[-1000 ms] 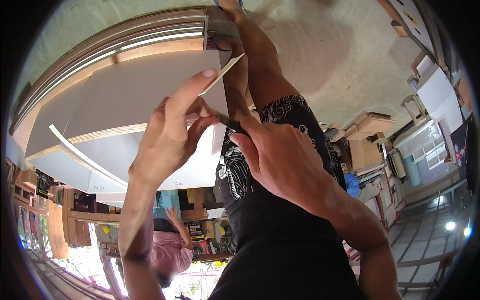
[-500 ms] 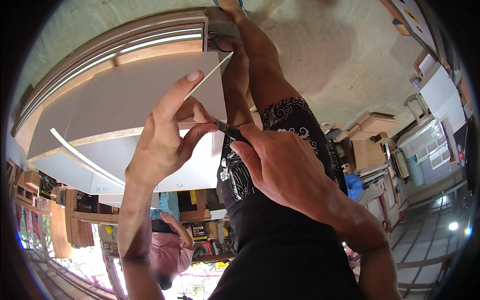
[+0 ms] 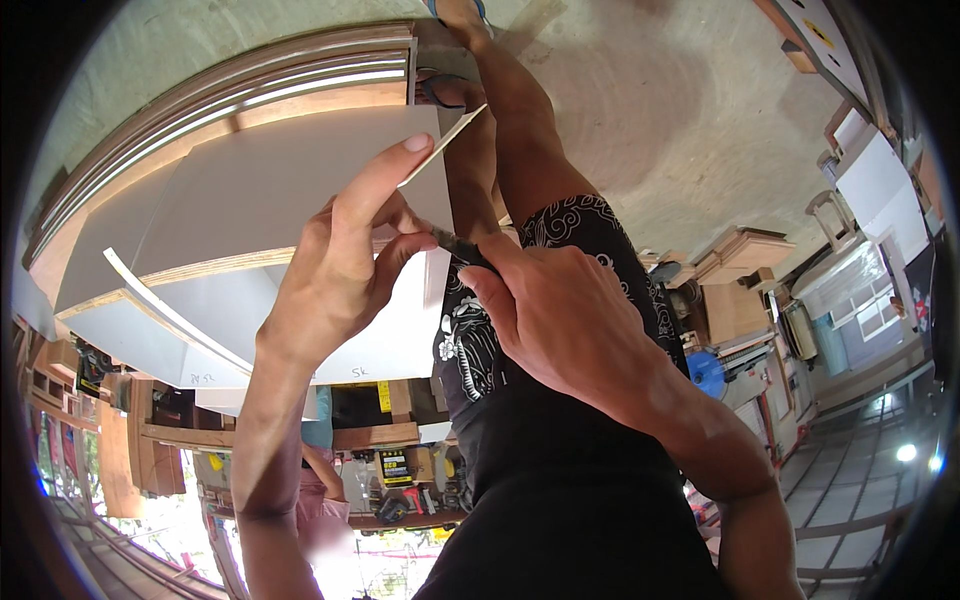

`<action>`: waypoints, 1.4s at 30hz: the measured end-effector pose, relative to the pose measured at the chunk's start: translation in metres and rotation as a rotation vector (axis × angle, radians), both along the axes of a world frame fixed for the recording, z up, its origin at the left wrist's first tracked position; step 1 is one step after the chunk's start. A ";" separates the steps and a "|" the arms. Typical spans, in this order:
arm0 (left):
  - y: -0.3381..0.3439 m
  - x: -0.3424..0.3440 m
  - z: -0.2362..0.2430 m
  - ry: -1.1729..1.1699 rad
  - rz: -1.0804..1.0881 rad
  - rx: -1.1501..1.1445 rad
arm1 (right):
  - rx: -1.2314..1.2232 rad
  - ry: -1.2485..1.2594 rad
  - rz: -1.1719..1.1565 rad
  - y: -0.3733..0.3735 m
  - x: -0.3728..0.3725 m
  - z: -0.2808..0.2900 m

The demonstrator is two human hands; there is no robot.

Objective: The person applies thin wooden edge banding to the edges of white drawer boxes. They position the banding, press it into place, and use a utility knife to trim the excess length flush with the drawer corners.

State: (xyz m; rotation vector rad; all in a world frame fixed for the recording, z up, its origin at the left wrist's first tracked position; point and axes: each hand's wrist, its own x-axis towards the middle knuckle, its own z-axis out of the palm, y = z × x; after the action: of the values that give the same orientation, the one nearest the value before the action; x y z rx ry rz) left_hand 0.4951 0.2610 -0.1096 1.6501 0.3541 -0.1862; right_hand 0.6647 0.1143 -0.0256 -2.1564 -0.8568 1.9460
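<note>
My left hand (image 3: 335,255) is closed around a thin cream strip (image 3: 442,145), which rises diagonally past its index fingertip toward the upper right. My right hand (image 3: 555,325) grips a small dark tool (image 3: 455,247), perhaps a blade, whose tip meets my left thumb and fingers; exactly what it touches is hidden. Behind my left hand stands a white laminated board assembly (image 3: 250,190) with pale plywood edges. A long curved white strip (image 3: 170,305) lies across its left side, running behind my left wrist; whether it joins the held strip I cannot tell.
My legs and patterned shorts are beneath my hands, over a concrete floor (image 3: 660,90). Stacked boards (image 3: 740,250) and a blue round object (image 3: 705,375) are at the right. Beyond the assembly are cluttered shelves (image 3: 400,465) and a co-worker in pink (image 3: 318,505).
The held strip tilted edge-on and dipped half a second ago, then returned with my left hand up and right. The co-worker has shifted, now mostly hidden behind my left arm.
</note>
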 end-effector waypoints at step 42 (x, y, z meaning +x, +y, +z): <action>-0.017 -0.015 0.028 0.093 0.287 -0.034 | -0.063 0.002 -0.320 -0.054 0.017 0.004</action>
State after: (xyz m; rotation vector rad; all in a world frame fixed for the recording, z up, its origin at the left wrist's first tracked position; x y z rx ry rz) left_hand 0.4801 0.2443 -0.0819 1.5412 0.6500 -0.0528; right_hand 0.6820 0.0599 -0.0218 -2.1649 -0.4215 1.8348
